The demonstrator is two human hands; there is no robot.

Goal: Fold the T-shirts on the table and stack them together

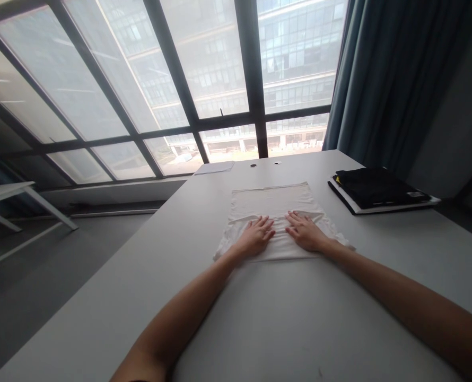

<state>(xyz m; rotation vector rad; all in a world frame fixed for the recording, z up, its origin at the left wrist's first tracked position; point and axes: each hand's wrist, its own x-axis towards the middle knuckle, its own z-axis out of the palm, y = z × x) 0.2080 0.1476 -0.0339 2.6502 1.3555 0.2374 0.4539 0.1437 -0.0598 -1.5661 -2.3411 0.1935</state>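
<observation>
A white cloth garment (271,197), perhaps a shirt, lies spread on the white table, its far part fairly smooth and its sides rumpled. My left hand (256,235) rests flat on its near half, fingers stretched out and pointing away from me. Beside it, a short gap to the right, my right hand (304,231) presses on the same cloth with fingers spread. Creases run across the fabric between and around both hands. Neither hand grips anything. The cloth under the palms is hidden.
The white table (140,297) reaches to the windows. At its right lies a stack of folded dark clothes (381,187). White paper (214,167) sits at the far left corner, near a dark round cable hole (253,165). A blue curtain (363,90) hangs behind; another table (9,192) stands left.
</observation>
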